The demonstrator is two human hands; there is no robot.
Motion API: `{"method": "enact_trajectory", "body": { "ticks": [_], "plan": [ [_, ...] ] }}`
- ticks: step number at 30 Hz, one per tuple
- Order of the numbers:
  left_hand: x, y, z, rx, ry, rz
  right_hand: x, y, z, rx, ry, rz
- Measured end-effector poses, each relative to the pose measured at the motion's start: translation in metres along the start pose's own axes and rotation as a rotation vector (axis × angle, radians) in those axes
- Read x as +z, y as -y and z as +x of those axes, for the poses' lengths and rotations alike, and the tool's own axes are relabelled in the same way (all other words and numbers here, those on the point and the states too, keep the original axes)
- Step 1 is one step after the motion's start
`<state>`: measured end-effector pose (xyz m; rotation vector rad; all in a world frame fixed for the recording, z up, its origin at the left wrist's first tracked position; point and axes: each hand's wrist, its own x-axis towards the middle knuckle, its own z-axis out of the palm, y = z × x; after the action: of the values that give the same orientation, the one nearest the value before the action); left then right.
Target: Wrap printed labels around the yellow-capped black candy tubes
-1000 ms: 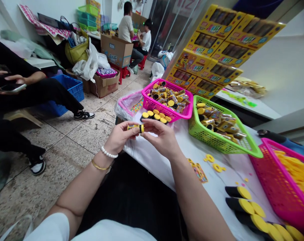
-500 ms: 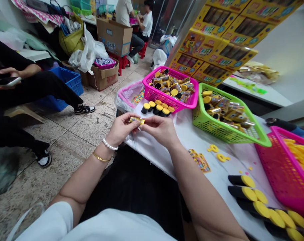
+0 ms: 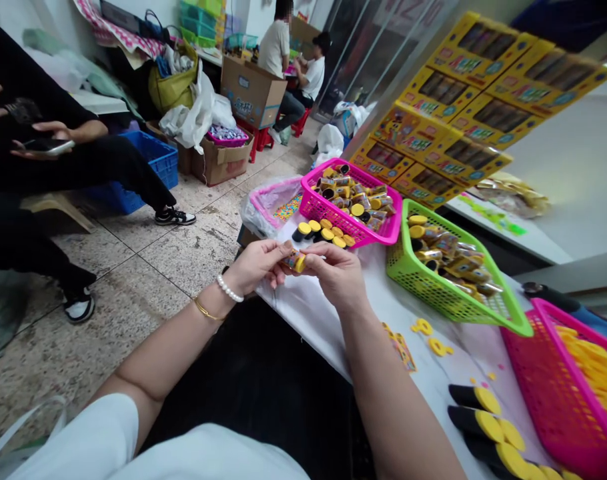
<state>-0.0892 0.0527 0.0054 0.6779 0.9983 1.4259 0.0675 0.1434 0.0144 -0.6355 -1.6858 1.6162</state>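
Observation:
My left hand (image 3: 253, 265) and my right hand (image 3: 337, 272) meet over the table's near left edge. Between their fingertips is a small yellow-capped tube (image 3: 296, 261) with a printed label. The left fingers pinch its labelled body, while the right fingers grip the yellow end; part of it is hidden by them. Just beyond my hands stands a group of black tubes with yellow caps (image 3: 326, 233). To the right of my right forearm lie printed yellow labels (image 3: 401, 348) and yellow ring-shaped plastic pieces (image 3: 437, 346).
A pink basket (image 3: 308, 203) and a green basket (image 3: 453, 308) hold labelled tubes. Another pink basket (image 3: 538, 387) holds yellow pieces. More black tubes (image 3: 476, 425) lie at the near right. Yellow boxes (image 3: 433, 143) are stacked behind. A seated person's leg (image 3: 143, 180) extends at left.
The held tube has turned, so its yellow end now shows toward my right fingers. My view has shifted slightly, moving the surroundings in the picture. Both hands still hold the tube.

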Motion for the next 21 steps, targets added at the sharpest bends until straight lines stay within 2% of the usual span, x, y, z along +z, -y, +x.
{"method": "enact_trajectory", "body": {
  "ticks": [3, 7, 12, 17, 19, 21],
  "plan": [
    [0.004, -0.002, 0.002, -0.019, 0.004, -0.007, 0.004, -0.002, -0.001, -0.003, -0.067, 0.002],
    [0.012, -0.003, 0.009, -0.085, -0.05, -0.028, 0.0, 0.003, -0.001, 0.022, -0.034, 0.011],
    [0.024, -0.004, 0.018, -0.135, -0.002, -0.284, -0.005, 0.007, 0.001, -0.065, -0.129, 0.089],
    [0.027, 0.004, 0.02, -0.139, -0.04, -0.316, -0.002, 0.009, -0.001, 0.0, -0.056, 0.047],
    [0.026, 0.007, 0.02, -0.149, -0.024, -0.299, -0.01, 0.016, 0.001, -0.051, -0.121, -0.032],
    [0.024, 0.008, 0.018, -0.168, -0.006, -0.282, -0.031, 0.031, 0.007, -0.189, -0.328, -0.183]
  ]
}}
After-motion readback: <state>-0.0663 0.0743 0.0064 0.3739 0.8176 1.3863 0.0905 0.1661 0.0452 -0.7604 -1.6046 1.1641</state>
